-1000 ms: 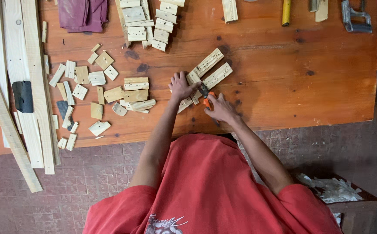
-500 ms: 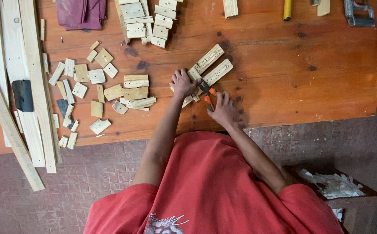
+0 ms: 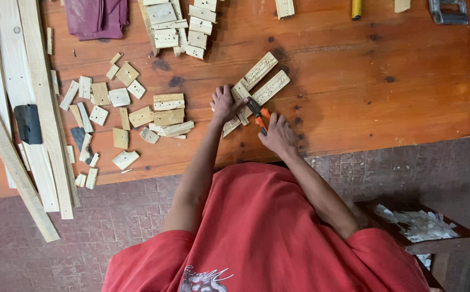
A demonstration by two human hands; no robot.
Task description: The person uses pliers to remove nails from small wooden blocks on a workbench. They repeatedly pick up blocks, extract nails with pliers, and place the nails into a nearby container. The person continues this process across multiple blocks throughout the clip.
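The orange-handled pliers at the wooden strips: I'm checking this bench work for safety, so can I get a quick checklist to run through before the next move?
1. Right hand grips the orange-handled pliers: ok.
2. Left hand presses on the pale, hole-dotted wooden strips: ok.
3. Left fingers away from the plier nose: not ok, they lie right beside it.
4. What the plier nose bites: cannot tell, too small.
5. Strips lie flat on the orange-brown wooden table: ok.
6. Loose small wooden blocks lie apart from the hands: ok.

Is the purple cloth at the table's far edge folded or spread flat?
Bunched, not spread flat: the purple cloth shows creases and overlapping folds.
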